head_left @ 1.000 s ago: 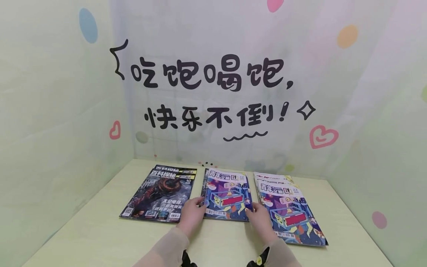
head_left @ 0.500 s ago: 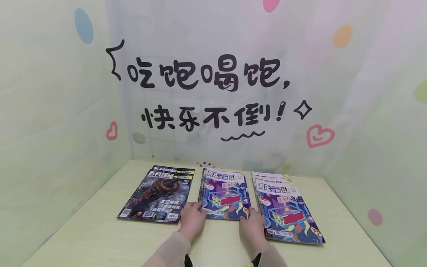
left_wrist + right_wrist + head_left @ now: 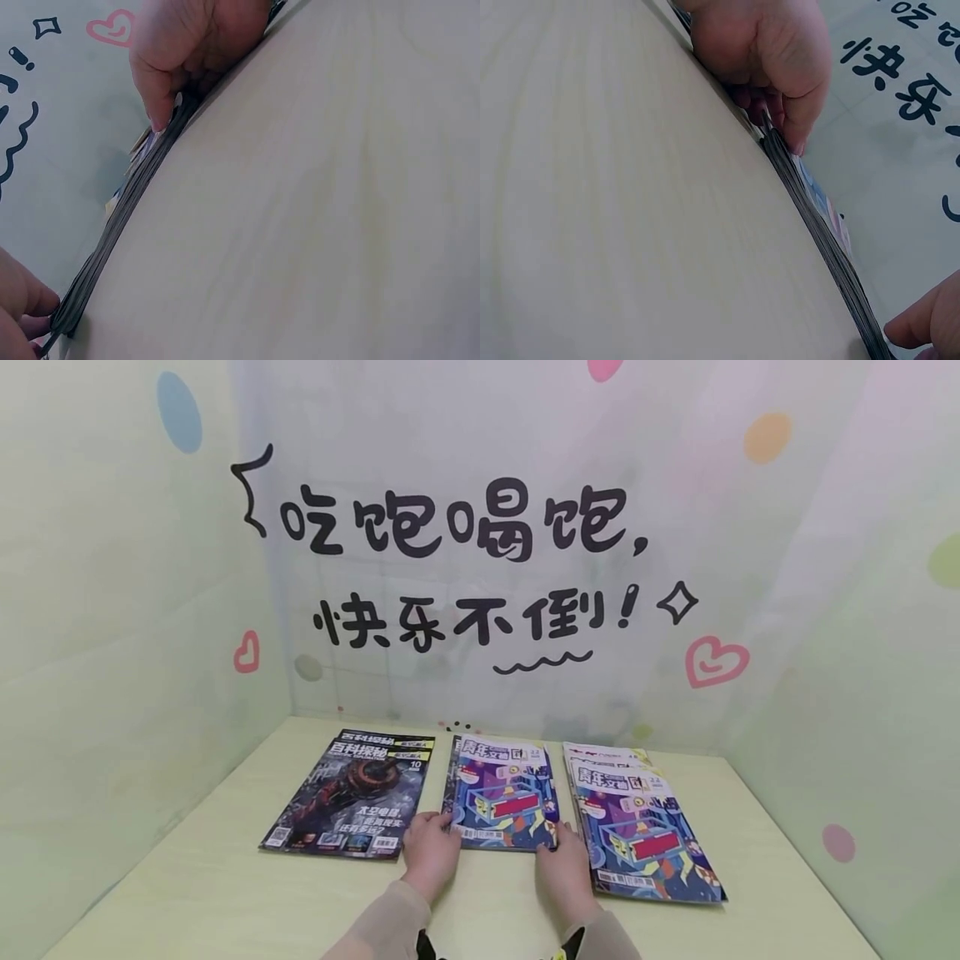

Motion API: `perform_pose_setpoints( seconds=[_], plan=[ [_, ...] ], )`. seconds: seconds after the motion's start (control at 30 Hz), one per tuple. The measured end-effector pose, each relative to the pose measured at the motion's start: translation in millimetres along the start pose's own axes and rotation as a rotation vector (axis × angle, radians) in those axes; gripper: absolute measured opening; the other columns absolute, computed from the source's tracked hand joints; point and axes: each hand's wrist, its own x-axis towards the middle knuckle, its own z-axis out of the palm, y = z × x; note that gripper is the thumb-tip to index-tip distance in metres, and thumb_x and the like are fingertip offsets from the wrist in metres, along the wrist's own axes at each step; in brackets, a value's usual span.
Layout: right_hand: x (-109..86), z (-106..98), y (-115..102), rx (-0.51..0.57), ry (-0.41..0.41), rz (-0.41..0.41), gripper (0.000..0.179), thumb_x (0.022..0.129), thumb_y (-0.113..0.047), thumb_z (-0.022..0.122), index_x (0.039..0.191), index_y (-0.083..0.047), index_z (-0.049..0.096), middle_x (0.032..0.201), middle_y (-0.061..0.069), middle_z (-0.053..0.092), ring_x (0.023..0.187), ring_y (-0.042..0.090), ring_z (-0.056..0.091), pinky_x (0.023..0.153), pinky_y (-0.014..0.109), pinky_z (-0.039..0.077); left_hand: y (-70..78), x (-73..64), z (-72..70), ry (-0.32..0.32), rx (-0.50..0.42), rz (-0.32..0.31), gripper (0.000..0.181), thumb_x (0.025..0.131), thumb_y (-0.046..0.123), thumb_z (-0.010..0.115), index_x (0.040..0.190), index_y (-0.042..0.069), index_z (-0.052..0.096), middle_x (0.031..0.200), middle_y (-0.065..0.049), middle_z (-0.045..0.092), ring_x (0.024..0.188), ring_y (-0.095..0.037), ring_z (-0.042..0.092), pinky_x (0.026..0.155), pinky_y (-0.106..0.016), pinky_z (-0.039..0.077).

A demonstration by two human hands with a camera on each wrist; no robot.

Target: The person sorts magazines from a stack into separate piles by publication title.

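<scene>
A middle stack of magazines point(image 3: 504, 793) lies on the table, its top cover purple with a red and blue box drawing. My left hand point(image 3: 431, 853) grips the stack's near left corner, and my right hand point(image 3: 564, 867) pinches the near right corner. In the left wrist view, the right hand point(image 3: 199, 45) has its thumb on the upper side of the dark page edges point(image 3: 124, 217), with the other fingers curled beneath. Similarly, the right wrist view has the left hand point(image 3: 769, 52) with its thumb over the stack. Some fingertips are hidden.
To the left lies a stack of dark magazines point(image 3: 348, 802) with a machine on the cover. Close on the right is another purple-topped stack point(image 3: 645, 835), light magazines peeking out behind it. Fabric walls point(image 3: 480, 693) with printed lettering enclose the pale table point(image 3: 187, 902).
Both hands have slid nearer along the side edges to the middle stack's front corners. The stack has kept about the same place between the others. The head view has shifted slightly.
</scene>
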Motion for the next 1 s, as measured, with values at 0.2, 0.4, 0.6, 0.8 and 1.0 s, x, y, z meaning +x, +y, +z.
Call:
perform_pose_setpoints(
  seconds=[0.2,0.4,0.6,0.8,1.0],
  plan=[
    [-0.5,0,1,-0.013,-0.011,0.006,0.056,0.091,-0.008,0.055,0.14,0.012,0.036,0.148,0.03,0.031,0.136,0.047,0.027,0.111,0.056,0.023,-1.7,1.0,2.5,0.022,-0.032,-0.016,0.033,0.087,0.014,0.064,0.117,0.001,0.067,0.125,-0.018,0.05,0.111,-0.039,0.042,0.091,-0.053,0.037],
    [0.0,0,0,-0.003,-0.021,0.018,0.057,0.091,-0.008,0.055,0.141,0.012,0.036,0.148,0.029,0.031,0.136,0.046,0.027,0.111,0.057,0.023,0.0,1.3,0.6,0.024,-0.07,-0.034,0.033,0.085,0.013,0.065,0.116,0.002,0.068,0.123,-0.017,0.051,0.111,-0.039,0.042,0.091,-0.054,0.037],
    [-4.4,-1,1,-0.004,-0.011,-0.02,0.057,0.089,-0.008,0.056,0.139,0.012,0.038,0.146,0.031,0.032,0.134,0.048,0.029,0.11,0.057,0.023,1.1,-2.0,-4.5,0.01,-0.113,-0.056,0.034,0.083,0.011,0.064,0.115,0.0,0.068,0.122,-0.017,0.051,0.114,-0.041,0.04,0.095,-0.055,0.035],
    [-11.7,-3,0,-0.029,0.007,-0.038,0.054,0.089,-0.009,0.057,0.137,0.012,0.042,0.143,0.031,0.037,0.132,0.049,0.032,0.109,0.058,0.025,0.9,-7.6,-8.3,0.004,-0.154,-0.07,0.034,0.081,0.008,0.063,0.114,-0.002,0.068,0.121,-0.02,0.052,0.115,-0.043,0.042,0.098,-0.056,0.035],
    [-17.7,-6,-2,-0.032,0.051,-0.021,0.05,0.089,-0.009,0.059,0.135,0.007,0.049,0.14,0.026,0.045,0.129,0.049,0.033,0.107,0.06,0.028,0.6,-11.8,-11.2,-0.017,-0.26,-0.064,0.037,0.08,0.001,0.062,0.115,-0.009,0.065,0.124,-0.029,0.049,0.121,-0.046,0.043,0.105,-0.054,0.034]
  ],
)
